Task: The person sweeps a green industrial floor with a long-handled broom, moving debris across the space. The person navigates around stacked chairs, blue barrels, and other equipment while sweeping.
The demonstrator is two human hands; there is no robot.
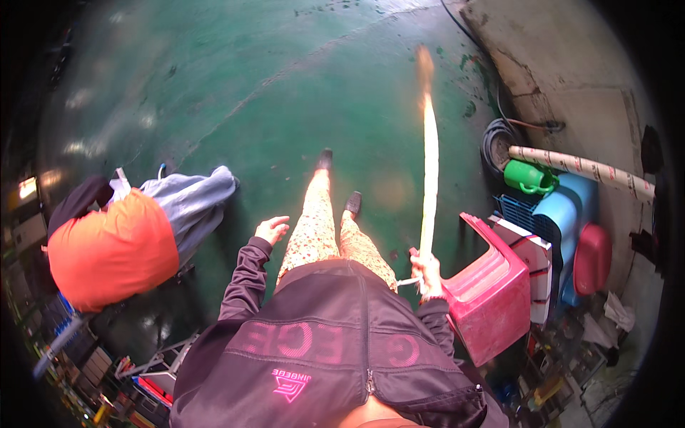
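My right hand [427, 274] is closed around the near end of a long pale yellow pole [429, 164]. The pole stretches away from me over the green floor [357, 93]. Its far end is a brownish blur, so I cannot make out what is there. A short white strip [409, 282] sticks out beside this hand. My left hand [272, 230] hangs next to my left thigh, fingers apart and nothing in it. Close to my right wrist stands a red plastic stool [492, 299], tipped in the view.
Another person in an orange top [118, 246] is bent over at my left. Along the right wall [571, 64] are a green plastic mug [526, 177], a cable coil [497, 146], a cardboard tube [585, 167], a blue plastic piece [564, 207] and a red tub [592, 259].
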